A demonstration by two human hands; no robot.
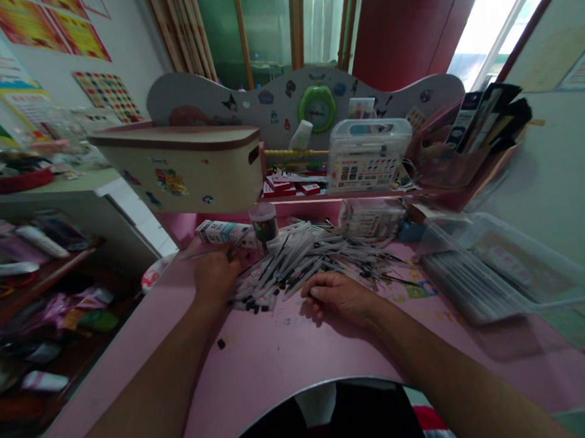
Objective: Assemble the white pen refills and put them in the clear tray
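Note:
A loose heap of slim whitish pens with dark tips lies on the pink desk. At the left end of the heap, my left hand is closed round a thin pen, beside a white printed box and a clear round tub. My right hand rests at the heap's front edge with its fingers curled and pinched. A small dark bit shows at those fingertips, too small to name. Several small black caps lie between the hands, and one black cap sits apart nearer me.
On the right stands a clear plastic bin with a pack of pens by its left side. A clear case is behind the heap. A cream storage box and a clear handled case stand on the raised shelf.

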